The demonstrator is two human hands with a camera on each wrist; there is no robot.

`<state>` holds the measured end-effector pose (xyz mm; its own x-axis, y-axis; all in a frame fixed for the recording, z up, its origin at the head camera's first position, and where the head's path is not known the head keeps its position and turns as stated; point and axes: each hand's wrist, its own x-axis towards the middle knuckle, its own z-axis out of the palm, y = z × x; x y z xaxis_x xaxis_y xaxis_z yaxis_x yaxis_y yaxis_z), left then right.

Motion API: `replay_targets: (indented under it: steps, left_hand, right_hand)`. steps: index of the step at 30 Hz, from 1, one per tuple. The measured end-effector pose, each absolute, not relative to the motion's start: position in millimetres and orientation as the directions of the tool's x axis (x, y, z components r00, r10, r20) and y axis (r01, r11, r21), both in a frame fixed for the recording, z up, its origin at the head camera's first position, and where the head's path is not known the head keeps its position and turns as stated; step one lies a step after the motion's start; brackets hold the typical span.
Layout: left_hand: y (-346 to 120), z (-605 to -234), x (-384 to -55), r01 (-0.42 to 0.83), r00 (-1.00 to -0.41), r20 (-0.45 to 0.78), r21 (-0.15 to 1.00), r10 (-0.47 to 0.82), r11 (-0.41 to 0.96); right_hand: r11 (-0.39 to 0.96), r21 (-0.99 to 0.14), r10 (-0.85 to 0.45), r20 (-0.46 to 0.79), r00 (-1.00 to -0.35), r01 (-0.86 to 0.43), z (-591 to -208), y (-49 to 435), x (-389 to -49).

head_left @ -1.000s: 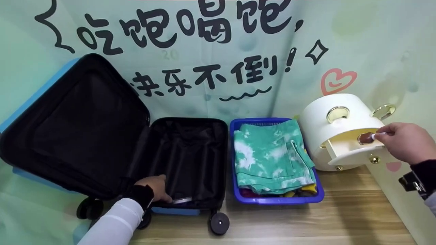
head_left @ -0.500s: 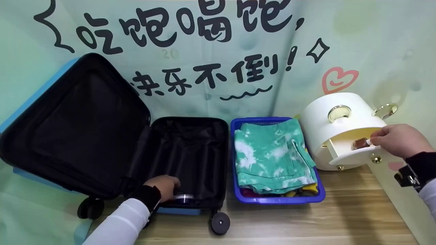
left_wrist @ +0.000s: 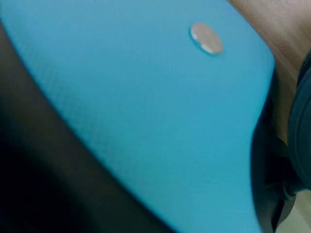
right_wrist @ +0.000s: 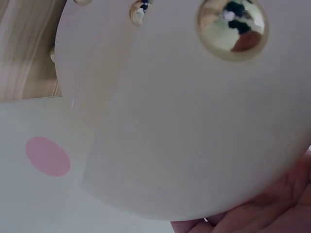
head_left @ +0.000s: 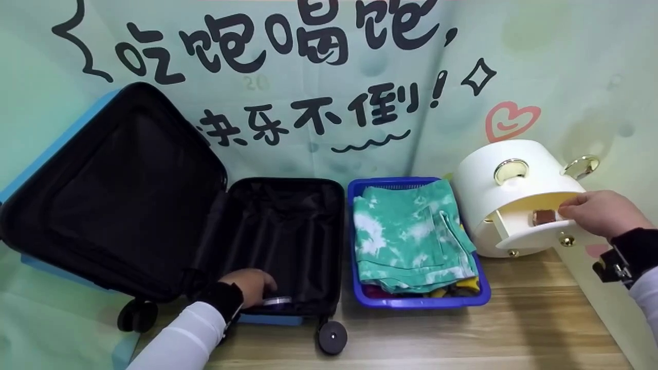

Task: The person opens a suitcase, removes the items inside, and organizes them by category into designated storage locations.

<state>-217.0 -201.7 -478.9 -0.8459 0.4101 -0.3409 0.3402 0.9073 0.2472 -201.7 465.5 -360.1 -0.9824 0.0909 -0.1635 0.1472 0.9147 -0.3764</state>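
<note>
My left hand [head_left: 249,287] is inside the open suitcase [head_left: 339,246], near its front edge, with fingers bent forward. Right beside the fingertips lies a small round jar [head_left: 277,301] with a pale rim and dark bluish side; the thumb is hidden. On the right, my right hand [head_left: 601,210] pinches the white cap of a small bottle with brown contents [head_left: 544,217], like nail polish. That bottle is over the pulled-out drawer [head_left: 537,235] of a round white storage box [head_left: 475,174]. The right wrist view shows part of the hand beneath the drawer's white front.
A blue basket [head_left: 421,303] stands between suitcase and box, filled with folded green tie-dyed cloth [head_left: 411,236] and other fabric. The suitcase's black-lined lid [head_left: 118,195] leans open at left. A wheel [head_left: 331,336] sticks out over the wooden surface [head_left: 411,339]. A printed backdrop hangs behind.
My left hand has shifted slightly right in the suitcase, and the jar's tilt has changed. The right hand has lowered the bottle a little and moved it left within the drawer opening.
</note>
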Motion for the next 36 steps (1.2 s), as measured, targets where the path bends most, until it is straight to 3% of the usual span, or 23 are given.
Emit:
replay_targets:
  steps: [7,10,16,25,36]
  left_hand:
    - [-204,-481,-219,0.279,-0.869,-0.340,0.261,0.358,0.924]
    - [-206,-480,-220,0.259,-0.873,-0.345,0.270,0.345,0.927]
    - [-210,-472,-223,0.273,-0.883,-0.318,0.247,0.344,0.930]
    - [-210,-469,-226,0.258,-0.934,-0.191,0.224,0.302,0.940]
    - [-213,-472,-226,0.256,-0.936,-0.187,0.222,0.299,0.941]
  right_hand:
    - [0.892,-0.401,0.232,0.004,-0.973,0.210,-366,453,-187]
    - [0.828,-0.505,0.342,0.115,-0.933,0.241,-371,442,-174]
    - [0.695,-0.699,0.493,0.288,-0.821,0.172,-393,426,-141]
    - [0.792,-0.573,0.362,0.159,-0.918,0.213,-421,427,-133]
    - [0.797,-0.558,0.403,0.206,-0.892,0.232,-426,416,-169]
